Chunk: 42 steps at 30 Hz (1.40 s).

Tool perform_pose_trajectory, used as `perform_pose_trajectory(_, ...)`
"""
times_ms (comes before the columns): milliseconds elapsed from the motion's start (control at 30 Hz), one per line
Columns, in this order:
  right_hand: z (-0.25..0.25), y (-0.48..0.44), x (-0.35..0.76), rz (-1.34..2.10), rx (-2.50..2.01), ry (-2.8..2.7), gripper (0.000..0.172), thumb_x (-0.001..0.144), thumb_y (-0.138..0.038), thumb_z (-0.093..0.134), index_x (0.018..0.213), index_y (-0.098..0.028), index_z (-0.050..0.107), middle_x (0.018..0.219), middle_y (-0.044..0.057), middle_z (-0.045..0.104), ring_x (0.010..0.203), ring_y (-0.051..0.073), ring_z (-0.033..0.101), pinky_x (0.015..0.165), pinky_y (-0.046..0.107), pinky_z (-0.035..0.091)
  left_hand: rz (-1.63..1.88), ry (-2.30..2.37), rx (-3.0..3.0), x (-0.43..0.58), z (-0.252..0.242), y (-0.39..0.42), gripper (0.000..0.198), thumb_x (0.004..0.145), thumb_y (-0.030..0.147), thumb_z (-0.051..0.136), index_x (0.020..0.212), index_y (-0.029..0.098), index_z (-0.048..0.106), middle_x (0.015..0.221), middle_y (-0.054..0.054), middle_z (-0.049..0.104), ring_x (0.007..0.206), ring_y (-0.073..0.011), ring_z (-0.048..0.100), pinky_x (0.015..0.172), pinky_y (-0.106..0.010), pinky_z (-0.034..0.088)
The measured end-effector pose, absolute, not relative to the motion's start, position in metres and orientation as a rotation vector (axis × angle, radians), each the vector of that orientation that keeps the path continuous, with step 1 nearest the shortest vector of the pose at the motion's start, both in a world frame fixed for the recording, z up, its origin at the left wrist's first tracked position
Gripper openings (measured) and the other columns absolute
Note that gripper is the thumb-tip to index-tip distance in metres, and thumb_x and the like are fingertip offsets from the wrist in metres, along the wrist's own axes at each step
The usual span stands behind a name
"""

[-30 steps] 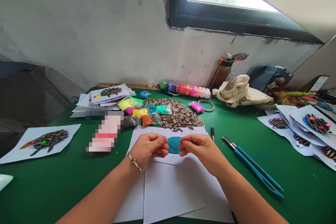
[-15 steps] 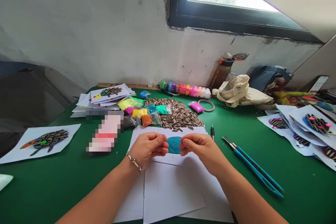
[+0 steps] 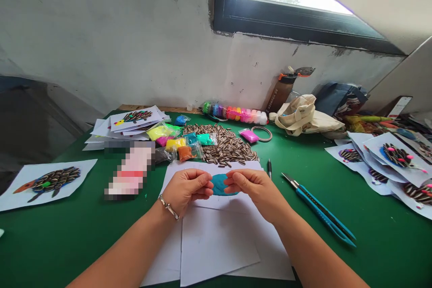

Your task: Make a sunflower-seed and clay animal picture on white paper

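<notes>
Watch the teal clay (image 3: 220, 185): it's pinched flat b/w both hands, so too hard a squeeze could tear or misshape it, & a slack pinch could drop it onto the white paper sheet (image 3: 238, 166), where it may stick. L hand (image 3: 186, 191) & R hand (image 3: 254, 193) both hold a narrow grip, fingers & thumbs closed on opposite sides of the clay. It sits b/w them over the sheet; can't tell if it touches the paper. Blue craft knife (image 3: 320, 213) lies near your R side w/ its blade showing, so a careless reach could nick you. Bracelet (image 3: 168, 207) on your L wrist could catch the sheet edge. Striped sunflower seeds (image 3: 221, 144) lie loose in a pile just past the sheet, uncontained, so a bumped elbow could scatter them.

Containers: zip bags on the green table mat (image 3: 371, 243) hold colored clay: yellow bag (image 3: 175, 144), orange bag (image 3: 185, 153), mint bag (image 3: 205, 139), pink bag (image 3: 249, 135). Row of colored tubs (image 3: 234, 114) sits by the wall, contents not clear. Canvas tote (image 3: 303, 117): contents hidden. Water bottle (image 3: 281, 90): can't tell what's inside.
</notes>
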State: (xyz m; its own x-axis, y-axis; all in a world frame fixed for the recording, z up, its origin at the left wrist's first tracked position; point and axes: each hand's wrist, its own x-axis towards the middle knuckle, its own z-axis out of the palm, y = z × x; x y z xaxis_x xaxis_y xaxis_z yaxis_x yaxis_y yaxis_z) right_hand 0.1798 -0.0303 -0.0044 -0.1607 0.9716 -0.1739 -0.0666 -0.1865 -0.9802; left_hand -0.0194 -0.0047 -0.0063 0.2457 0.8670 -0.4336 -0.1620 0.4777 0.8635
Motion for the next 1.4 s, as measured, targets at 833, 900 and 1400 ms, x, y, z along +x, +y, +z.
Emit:
perform_pose_trajectory(833, -0.0068, -0.0281, 0.1828, 1.675, -1.077, -0.94, 0.034, 0.071, -0.036, 0.076, 0.098, -0.016, 0.069, 0.091, 0.009, 0.073, 0.08, 0.02, 0.07, 0.084, 0.036, 0.049, 0.83, 1.093, 0.793, -0.019, -0.0093, -0.0031, 0.048, 0.048, 0.048, 0.087, 0.075, 0.013, 0.068, 0.065, -0.004, 0.07, 0.054, -0.0131, 0.065, 0.054, -0.023, 0.054)
perform_pose_trajectory(900, -0.0078, -0.0276, 0.1827, 1.675, -1.057, -0.945, 0.032, 0.072, -0.036, 0.075, 0.095, -0.015, 0.07, 0.087, 0.008, 0.073, 0.076, 0.019, 0.07, 0.082, 0.036, 0.05, 0.831, 1.096, 0.79, -0.0188, -0.0086, -0.0032, 0.049, 0.048, 0.049, 0.087, 0.074, 0.013, 0.068, 0.065, -0.004, 0.07, 0.054, -0.013, 0.065, 0.054, -0.023, 0.054)
perform_pose_trajectory(1400, -0.0042, -0.0294, 0.1824, 1.598, -1.021, -0.989, 0.025, 0.074, -0.036, 0.074, 0.089, -0.015, 0.072, 0.08, 0.007, 0.073, 0.069, 0.017, 0.067, 0.075, 0.034, 0.049, 0.816, 1.093, 0.796, -0.0192, -0.0086, -0.0037, 0.047, 0.05, 0.048, 0.087, 0.074, 0.012, 0.068, 0.064, -0.004, 0.069, 0.054, -0.0129, 0.064, 0.054, -0.023, 0.053)
